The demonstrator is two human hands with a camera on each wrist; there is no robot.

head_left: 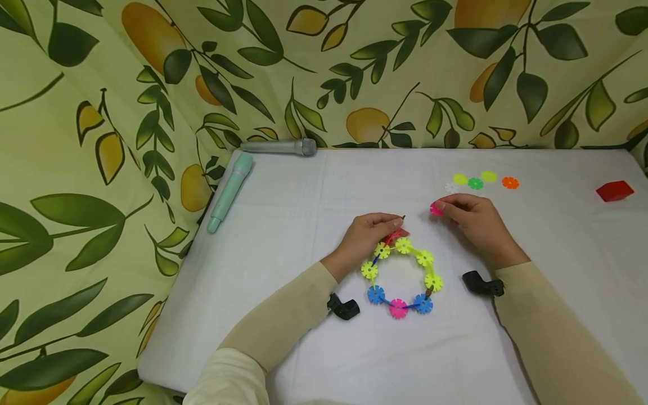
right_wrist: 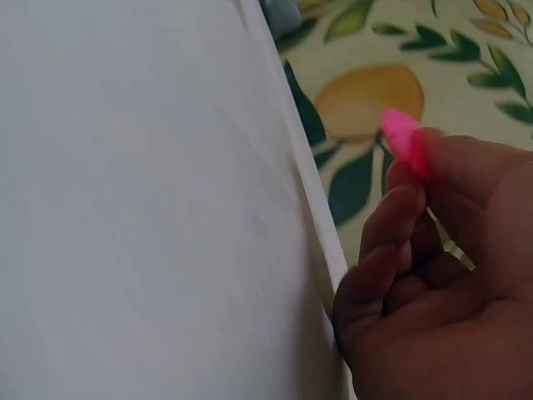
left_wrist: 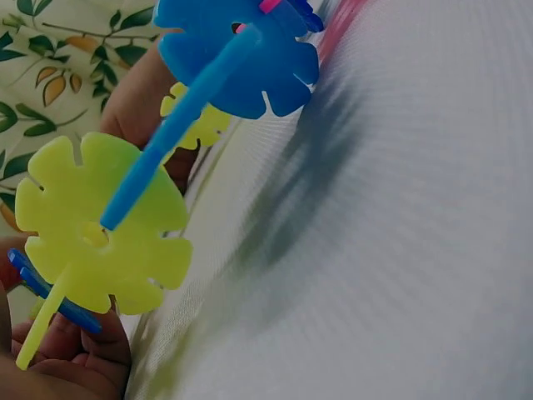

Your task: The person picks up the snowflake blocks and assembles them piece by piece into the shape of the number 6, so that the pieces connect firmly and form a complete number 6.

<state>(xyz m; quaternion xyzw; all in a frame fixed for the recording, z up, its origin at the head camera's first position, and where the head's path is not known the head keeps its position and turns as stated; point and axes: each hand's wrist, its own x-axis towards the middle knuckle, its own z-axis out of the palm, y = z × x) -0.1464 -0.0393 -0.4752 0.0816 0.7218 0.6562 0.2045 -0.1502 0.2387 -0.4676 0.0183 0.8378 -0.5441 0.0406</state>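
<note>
A ring of linked notched plastic discs [head_left: 424,258], yellow, blue, pink and red, stands over the white table. At its far upper side my left hand [head_left: 367,239] grips the chain near a red disc [head_left: 400,234], partly covered by the fingers. The left wrist view shows a yellow disc [left_wrist: 108,225] joined to a blue disc [left_wrist: 237,62] close up, with fingers around the chain behind. To the right, my right hand [head_left: 476,225] pinches a loose pink disc [head_left: 436,209] between thumb and fingertips. That pink disc [right_wrist: 406,142] shows edge-on in the right wrist view, apart from the ring.
Beyond my right hand lie several loose discs, among them a green one [head_left: 475,183] and an orange one [head_left: 510,183]. A red block [head_left: 615,191] sits far right. A grey microphone [head_left: 278,147] and a mint-green microphone [head_left: 230,193] lie along the left corner.
</note>
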